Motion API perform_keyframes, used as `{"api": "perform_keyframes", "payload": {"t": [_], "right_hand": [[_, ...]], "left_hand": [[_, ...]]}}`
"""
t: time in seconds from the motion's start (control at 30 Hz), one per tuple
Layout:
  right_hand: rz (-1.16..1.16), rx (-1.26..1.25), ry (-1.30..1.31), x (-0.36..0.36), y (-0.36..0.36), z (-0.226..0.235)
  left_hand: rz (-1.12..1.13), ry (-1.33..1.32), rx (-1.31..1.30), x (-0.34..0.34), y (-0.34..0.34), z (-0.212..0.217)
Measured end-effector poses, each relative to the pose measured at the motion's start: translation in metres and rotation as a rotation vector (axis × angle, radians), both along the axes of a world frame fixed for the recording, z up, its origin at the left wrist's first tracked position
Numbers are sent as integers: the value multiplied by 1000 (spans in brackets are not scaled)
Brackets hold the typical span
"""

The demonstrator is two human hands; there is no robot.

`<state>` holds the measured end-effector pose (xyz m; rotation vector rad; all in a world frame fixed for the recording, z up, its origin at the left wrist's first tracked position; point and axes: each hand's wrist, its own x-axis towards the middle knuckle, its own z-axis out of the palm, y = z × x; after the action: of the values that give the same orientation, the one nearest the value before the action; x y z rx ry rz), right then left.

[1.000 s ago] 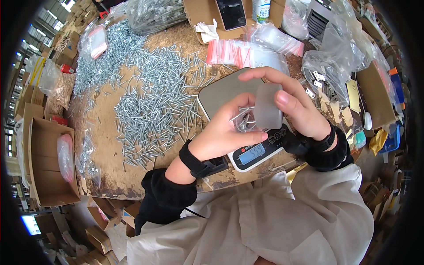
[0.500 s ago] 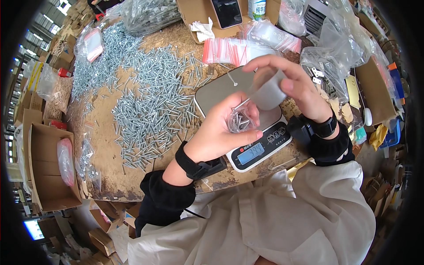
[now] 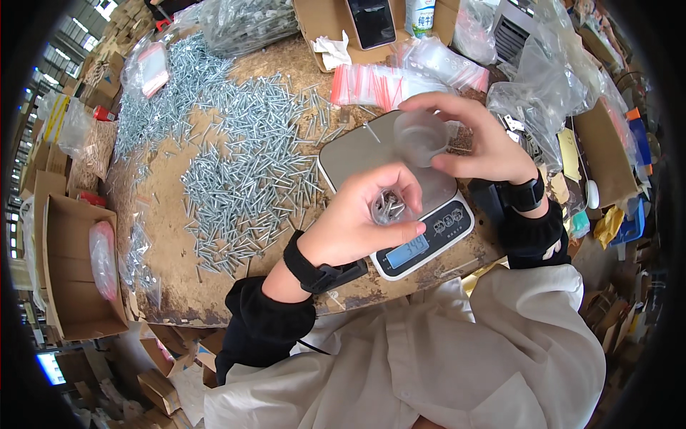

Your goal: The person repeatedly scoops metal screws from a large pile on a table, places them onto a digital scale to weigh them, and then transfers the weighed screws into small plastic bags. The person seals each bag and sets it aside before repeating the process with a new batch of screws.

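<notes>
My left hand (image 3: 350,218) is wrapped round a small clear plastic bag (image 3: 391,208) with several screws in it, over the near edge of the digital kitchen scale (image 3: 346,157). My right hand (image 3: 489,143) grips a translucent plastic cup (image 3: 420,137) between thumb and fingers, above the scale's metal plate. The cup is tilted and slightly blurred, and no screws can be made out in it. One loose screw (image 3: 371,133) lies on the far left part of the plate. The scale's display is lit.
A wide heap of silvery screws (image 3: 246,171) spreads over the worn table left of the scale. Red-edged zip bags (image 3: 382,84) lie beyond it, near a phone (image 3: 372,21) in a cardboard box. At the right is a clear bag of metal parts (image 3: 525,107); an open carton (image 3: 86,286) stands left.
The cup in my right hand has moved slightly left and turned, away from my left hand. My left hand has closed more round the bag, and the screw that stuck out is no longer visible.
</notes>
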<state>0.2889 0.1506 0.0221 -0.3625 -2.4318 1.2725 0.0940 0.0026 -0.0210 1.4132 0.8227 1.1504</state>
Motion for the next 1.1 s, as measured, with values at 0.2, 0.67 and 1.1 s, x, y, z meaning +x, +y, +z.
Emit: {"api": "perform_keyframes", "payload": {"t": [0.2, 0.67, 1.1], "right_hand": [[170, 237, 89, -13, 4, -14], [118, 264, -43, -36, 19, -35], [37, 307, 209, -26, 3, -2]], "left_hand": [[31, -112, 58, -10, -2, 7], [117, -372, -52, -13, 3, 8], [148, 104, 222, -5, 0, 3]]}}
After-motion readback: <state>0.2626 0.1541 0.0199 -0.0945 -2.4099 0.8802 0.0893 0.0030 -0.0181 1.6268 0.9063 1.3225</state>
